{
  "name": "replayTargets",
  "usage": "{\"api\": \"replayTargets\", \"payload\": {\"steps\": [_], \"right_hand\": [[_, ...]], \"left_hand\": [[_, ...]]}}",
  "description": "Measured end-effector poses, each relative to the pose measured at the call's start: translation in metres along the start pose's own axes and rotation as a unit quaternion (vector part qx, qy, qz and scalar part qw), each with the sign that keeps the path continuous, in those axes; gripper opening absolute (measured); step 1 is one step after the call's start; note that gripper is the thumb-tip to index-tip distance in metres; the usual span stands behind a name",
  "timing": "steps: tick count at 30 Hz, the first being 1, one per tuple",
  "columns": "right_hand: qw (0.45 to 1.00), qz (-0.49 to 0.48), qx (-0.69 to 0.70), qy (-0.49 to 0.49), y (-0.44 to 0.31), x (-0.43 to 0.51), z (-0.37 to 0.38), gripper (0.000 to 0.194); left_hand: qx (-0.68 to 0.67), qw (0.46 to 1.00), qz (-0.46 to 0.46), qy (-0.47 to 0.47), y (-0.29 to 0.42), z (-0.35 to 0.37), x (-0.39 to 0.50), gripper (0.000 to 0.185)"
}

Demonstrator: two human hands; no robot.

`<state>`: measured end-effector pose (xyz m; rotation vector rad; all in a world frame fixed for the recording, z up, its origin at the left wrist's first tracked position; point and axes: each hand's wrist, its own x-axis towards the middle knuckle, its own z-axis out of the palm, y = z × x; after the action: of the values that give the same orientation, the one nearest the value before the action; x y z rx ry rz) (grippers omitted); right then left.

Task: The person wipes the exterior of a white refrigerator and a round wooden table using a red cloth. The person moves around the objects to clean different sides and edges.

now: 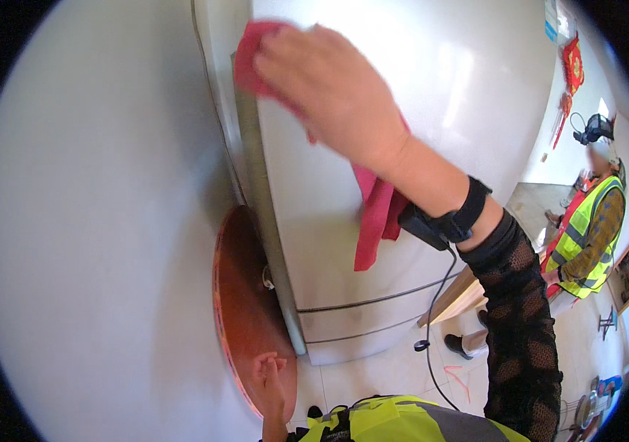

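My right hand (pixel 331 96) presses a red cloth (pixel 248 61) to the upper left edge of a white refrigerator (pixel 336 243). A loose length of the cloth hangs below my wrist, in front of the door. The hand looks slightly blurred. Low in the view, my left hand (pixel 269 367) has loosely curled fingers and holds nothing. Behind it, a round reddish-brown tabletop (pixel 254 315) stands on edge between the wall and the refrigerator's side. Whether my left hand touches the tabletop is unclear.
A dark cable (pixel 216 99) runs down the white wall (pixel 99 221). Another cable (pixel 430 315) dangles from the black device (pixel 430 226) on my right wrist. Rightward are a wooden piece of furniture (pixel 452 298), a person in a yellow vest (pixel 590 232), and a red hanging ornament (pixel 573 63).
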<state>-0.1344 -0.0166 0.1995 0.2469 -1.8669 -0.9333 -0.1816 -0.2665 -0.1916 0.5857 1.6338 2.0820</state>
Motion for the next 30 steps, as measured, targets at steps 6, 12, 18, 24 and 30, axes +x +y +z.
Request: {"api": "replayTargets", "payload": {"steps": [6, 12, 18, 24, 30], "right_hand": [[0.995, -0.089, 0.001, 0.04, -0.037, -0.068, 0.045, 0.031], [0.997, -0.042, -0.066, 0.0, 0.022, -0.029, 0.059, 0.039], [1.0, 0.003, -0.012, -0.02, 0.013, 0.014, 0.092, 0.051], [0.996, -0.085, 0.007, -0.019, -0.015, 0.022, 0.132, 0.036], [0.996, 0.042, -0.077, 0.01, 0.03, 0.094, 0.182, 0.056]], "left_hand": [[0.008, 1.0, 0.0, -0.03, -0.012, 0.025, 0.038, 0.015], [-0.025, 0.999, -0.035, -0.031, -0.005, 0.021, 0.07, 0.014], [-0.042, 0.998, -0.051, -0.012, 0.016, -0.009, 0.102, 0.014], [-0.026, 0.999, -0.042, 0.0, 0.032, -0.035, 0.139, 0.014], [-0.032, 0.999, -0.037, 0.003, 0.054, -0.065, 0.192, 0.014]]}}
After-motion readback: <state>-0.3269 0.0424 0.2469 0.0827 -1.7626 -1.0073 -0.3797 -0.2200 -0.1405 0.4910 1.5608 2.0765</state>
